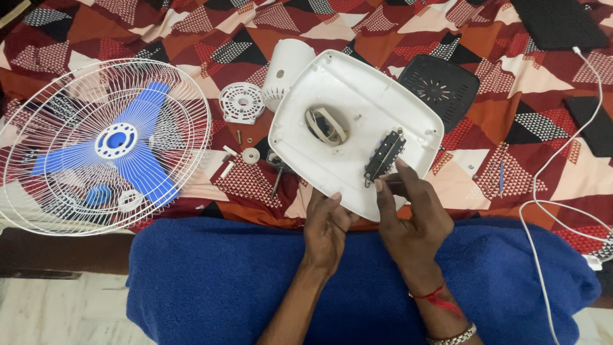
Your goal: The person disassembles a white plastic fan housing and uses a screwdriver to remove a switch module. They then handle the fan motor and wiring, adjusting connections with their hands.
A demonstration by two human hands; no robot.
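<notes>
An upturned white fan base (357, 96) lies on the patterned bedspread, with a black switch block (384, 155) and a coil of wire (325, 124) showing inside it. My left hand (325, 223) grips the base's near edge. My right hand (408, 214) pinches a thin tool or wire at the lower end of the switch block. A red thread and a metal bracelet circle my right wrist.
A white wire fan guard (191, 121) with blue blades (118, 156) lies at the left. A white motor cover (284, 70), a round white grille piece (241, 102), screws and small parts (250, 155) sit nearby. A black cover (440, 86), white cable (543, 172), blue blanket (223, 281).
</notes>
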